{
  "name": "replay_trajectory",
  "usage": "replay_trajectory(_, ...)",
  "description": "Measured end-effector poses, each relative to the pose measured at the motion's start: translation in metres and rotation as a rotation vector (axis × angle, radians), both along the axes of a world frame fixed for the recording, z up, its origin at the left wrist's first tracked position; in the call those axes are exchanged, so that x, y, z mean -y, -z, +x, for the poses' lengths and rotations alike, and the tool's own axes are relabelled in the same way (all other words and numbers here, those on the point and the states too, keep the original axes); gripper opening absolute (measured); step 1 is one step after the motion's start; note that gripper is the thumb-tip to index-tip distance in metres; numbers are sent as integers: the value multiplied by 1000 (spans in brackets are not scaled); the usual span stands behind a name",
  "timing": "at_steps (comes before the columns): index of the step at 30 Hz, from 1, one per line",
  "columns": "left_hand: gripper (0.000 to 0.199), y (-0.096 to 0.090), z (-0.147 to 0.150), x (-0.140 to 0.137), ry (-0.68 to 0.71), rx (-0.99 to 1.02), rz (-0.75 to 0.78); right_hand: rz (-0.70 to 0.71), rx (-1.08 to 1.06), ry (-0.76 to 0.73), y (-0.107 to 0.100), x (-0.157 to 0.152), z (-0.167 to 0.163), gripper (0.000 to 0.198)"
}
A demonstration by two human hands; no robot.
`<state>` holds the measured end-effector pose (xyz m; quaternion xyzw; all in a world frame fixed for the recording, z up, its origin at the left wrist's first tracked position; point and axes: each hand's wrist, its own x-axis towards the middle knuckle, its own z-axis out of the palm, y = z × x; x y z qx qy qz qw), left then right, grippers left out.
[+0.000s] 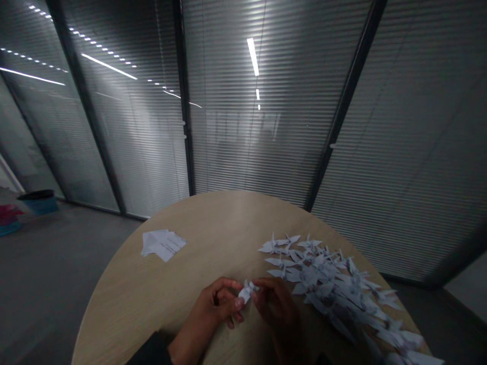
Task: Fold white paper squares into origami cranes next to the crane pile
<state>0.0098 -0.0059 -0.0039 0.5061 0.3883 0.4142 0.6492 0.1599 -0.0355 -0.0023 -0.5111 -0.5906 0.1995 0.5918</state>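
Between my two hands, over the near part of the round table (213, 223), is a small white paper crane (247, 291), partly covered by fingers. My left hand (219, 303) pinches it from the left with thumb and fingertips. From the right, the fingertips of my right hand (274, 300) grip its other side. A large pile of white paper cranes (323, 279) spreads over the table just right of my right hand. Some sheets of white paper (163, 244), one with print on it, lie farther off to the left.
Glass partitions with closed blinds (251, 152) stand behind the table, split by dark frames. On the grey floor (76, 253) at the left are a blue pot (39, 202) and a pink-red plant (9, 214). The crane pile reaches the table's right edge.
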Motion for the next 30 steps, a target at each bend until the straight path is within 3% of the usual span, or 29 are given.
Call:
replay_trajectory(5,52,-4,0,3,-55,-62,131,-28,12,-12,-4,2,0,17)
replay_trajectory(9,34,-12,-4,8,-190,-184,246,-66,32,-79,-2,2,-1,19)
replay_trajectory(13,18,-15,-7,7,-169,-210,353,-70,79,-134,1,0,-3,21)
replay_trajectory(22,17,-15,-5,6,-158,-202,210,-86,239,-196,5,4,-4,18)
replay_trajectory(30,18,-12,-4,5,-115,-240,234,-3,311,-200,10,2,-4,14)
